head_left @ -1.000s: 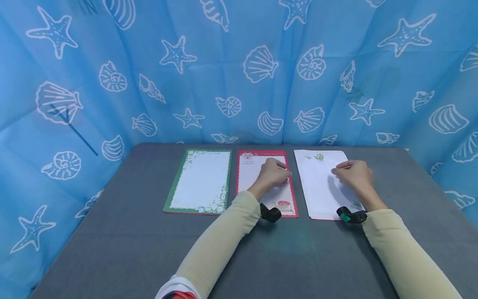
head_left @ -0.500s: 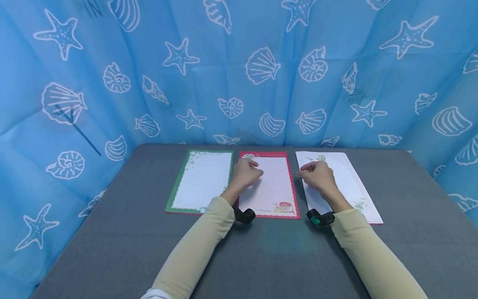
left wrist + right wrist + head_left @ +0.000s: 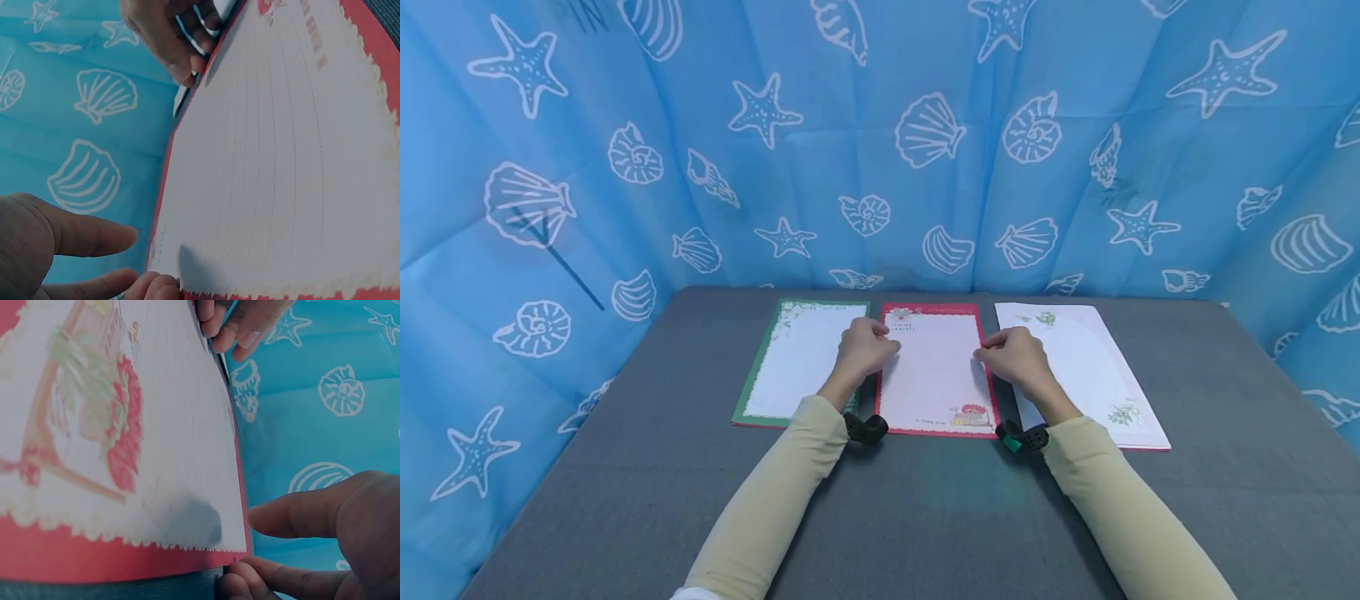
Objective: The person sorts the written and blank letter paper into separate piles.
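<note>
A red-bordered sheet of letter paper, lined and printed with a flower and a basket picture, lies in the middle of the table. At its left edge is my left hand, partly covering the green-bordered sheet. My right hand is at the opposite edge, overlapping the white sheet. In the left wrist view the left fingers touch the paper's edge, with the thumb held apart. The right wrist view has the right fingertips at the red border, the thumb extended and apart from them.
To the left lies the green-bordered sheet with red paper showing under its near edge. A white sheet with small green plant drawings lies at right, also over something red. A blue shell-print curtain hangs behind the grey table.
Both hands have moved left: the left from over the red-bordered sheet to its left edge, the right from the white sheet to the red-bordered sheet's right edge. The sheets stay about where they were.
</note>
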